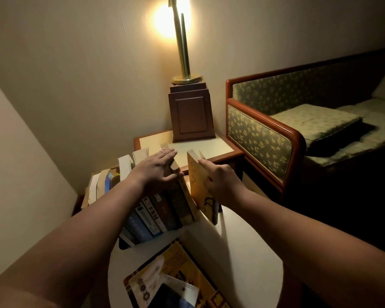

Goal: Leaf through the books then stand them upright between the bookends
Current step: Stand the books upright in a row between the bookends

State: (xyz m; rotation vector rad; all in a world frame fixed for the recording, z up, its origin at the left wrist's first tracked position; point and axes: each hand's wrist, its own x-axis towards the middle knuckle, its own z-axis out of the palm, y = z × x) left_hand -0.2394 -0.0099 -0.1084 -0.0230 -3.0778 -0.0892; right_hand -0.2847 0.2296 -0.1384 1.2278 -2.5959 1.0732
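Yellow book [201, 192]: paperback, orange-yellow cover w/ dark drawing; stands nearly upright at the right end of the row, a narrow gap apart.
Right hand [222, 183]: grips the yellow book, fingers curled round its edge, index finger stretched to the top corner.
Row of books [162, 214]: spines toward the camera (blues, browns), leaning left on the round table [242, 252].
Left hand [156, 170]: flat on the row's top, fingers straight, holding nothing.
Bookend [123, 243]: dark shape at the row's left foot, prob. a bookend; too dim to be sure.
Table top: smooth, white.
Glossy books [176, 274]: lying flat at the near edge.
Behind: cream-topped side table [209, 147], panelled wooden box [190, 114], lit brass lamp [182, 52] on it.
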